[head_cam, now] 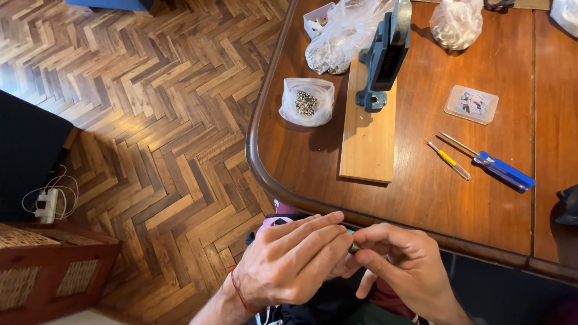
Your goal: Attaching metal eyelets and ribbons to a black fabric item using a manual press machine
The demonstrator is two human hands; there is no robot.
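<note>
While both my hands, left [289, 262] and right [397, 265], pinch a small dark part [354, 247] below the desk [421, 192] edge, the press [385, 54] stands unused.

Bare bench [421, 192] lies open between the wooden board [368, 129] and the two screwdrivers [481, 161]. The blue press [383, 57] blocks the board's far end; a small bag of metal parts [307, 101] flanks its left

A blue-handled screwdriver [504, 171] and yellow-handled screwdriver [448, 159] lie on the brown table [421, 192], above herringbone parquet floor [150, 120].
</note>
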